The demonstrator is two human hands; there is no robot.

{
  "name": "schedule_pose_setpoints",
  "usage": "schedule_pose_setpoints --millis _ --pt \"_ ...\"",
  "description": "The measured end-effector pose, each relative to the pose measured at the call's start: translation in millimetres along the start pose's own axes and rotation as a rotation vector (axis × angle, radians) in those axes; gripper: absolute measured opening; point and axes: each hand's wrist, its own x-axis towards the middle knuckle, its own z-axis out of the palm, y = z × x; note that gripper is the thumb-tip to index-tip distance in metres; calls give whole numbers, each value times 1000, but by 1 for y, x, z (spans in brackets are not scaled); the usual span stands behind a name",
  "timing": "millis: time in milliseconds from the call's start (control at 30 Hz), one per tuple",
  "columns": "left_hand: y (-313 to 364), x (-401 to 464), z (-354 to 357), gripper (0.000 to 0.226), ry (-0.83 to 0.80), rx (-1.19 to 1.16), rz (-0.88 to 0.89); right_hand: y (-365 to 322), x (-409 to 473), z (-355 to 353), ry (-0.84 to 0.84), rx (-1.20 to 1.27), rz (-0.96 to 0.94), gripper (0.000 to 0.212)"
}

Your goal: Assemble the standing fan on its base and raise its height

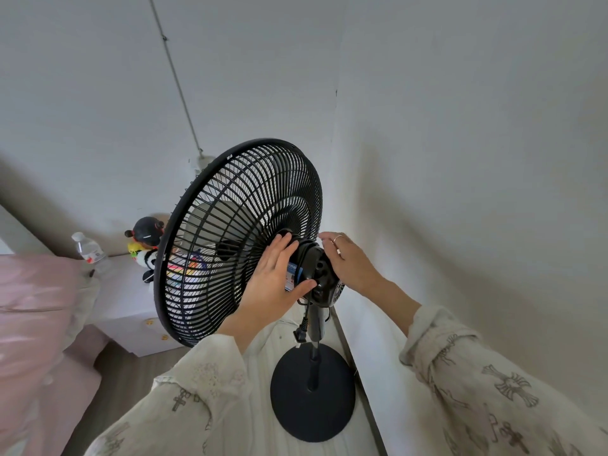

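Observation:
A black standing fan stands upright in the room's corner. Its round grille (237,225) faces left and away from me, with pale blades behind the bars. The motor housing (317,274) sits behind the grille on a thin pole (315,343) that runs down into the round black base (312,406) on the floor. My left hand (273,284) lies flat against the housing's left side, thumb underneath. My right hand (348,261) cups the housing's right side. A black cord with a plug (301,334) dangles beside the pole.
A white nightstand (131,311) at the left carries a water bottle (88,251) and plush toys (144,245). A pink bed (36,324) fills the lower left. Walls close in behind and to the right of the fan.

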Motion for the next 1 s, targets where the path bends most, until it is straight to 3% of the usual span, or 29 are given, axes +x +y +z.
schedule_pose_setpoints --millis 200,333,533,667,833,933,1000 --pt "0 -1 -1 75 1 9 6 0 11 11 58 -6 24 38" --pt "1 -2 0 76 -1 9 -1 -5 18 10 -14 58 49 48" --pt "0 -2 -2 79 -8 22 -17 -5 21 15 -47 18 41 37" --pt "-1 -1 -3 82 -27 24 -25 -7 18 16 -26 49 19 42" --pt "3 1 -13 88 -138 -69 -98 -10 17 12 -149 64 101 52" --pt "8 3 -33 73 -107 -94 -100 -16 21 9 -206 87 158 54" --pt "12 7 -54 56 47 -3 15 -19 24 9 -237 54 179 56"
